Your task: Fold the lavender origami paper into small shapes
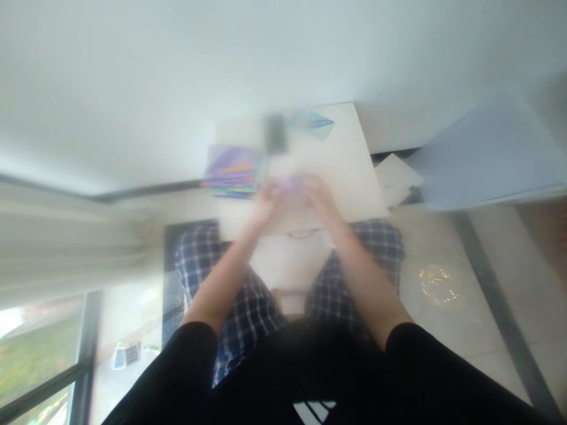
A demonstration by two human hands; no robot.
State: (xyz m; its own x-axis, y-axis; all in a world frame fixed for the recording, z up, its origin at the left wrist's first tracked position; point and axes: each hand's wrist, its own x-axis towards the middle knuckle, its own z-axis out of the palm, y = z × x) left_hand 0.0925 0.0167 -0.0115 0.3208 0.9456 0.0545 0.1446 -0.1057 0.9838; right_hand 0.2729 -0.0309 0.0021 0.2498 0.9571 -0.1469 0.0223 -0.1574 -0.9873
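A small piece of purple paper (pixel 292 184) lies between my two hands, low over the white table (pixel 349 183). My left hand (pixel 270 198) has its curled fingers at the paper's left edge. On the right edge, my right hand (pixel 314 192) is bent over the paper with its fingertips close to it. The view is hazy, so folds and exact finger contacts are hard to make out. To the left of my hands sits a stack of coloured paper (pixel 233 168), mostly purple with orange and blue edges.
At the table's back are a dark grey rectangular object (pixel 275 133) and a folded blue-green paper shape (pixel 319 125). A white wall stands behind. A pale grey-blue panel (pixel 491 153) is at the right. Shiny golden string-like material (pixel 438 284) lies on the floor.
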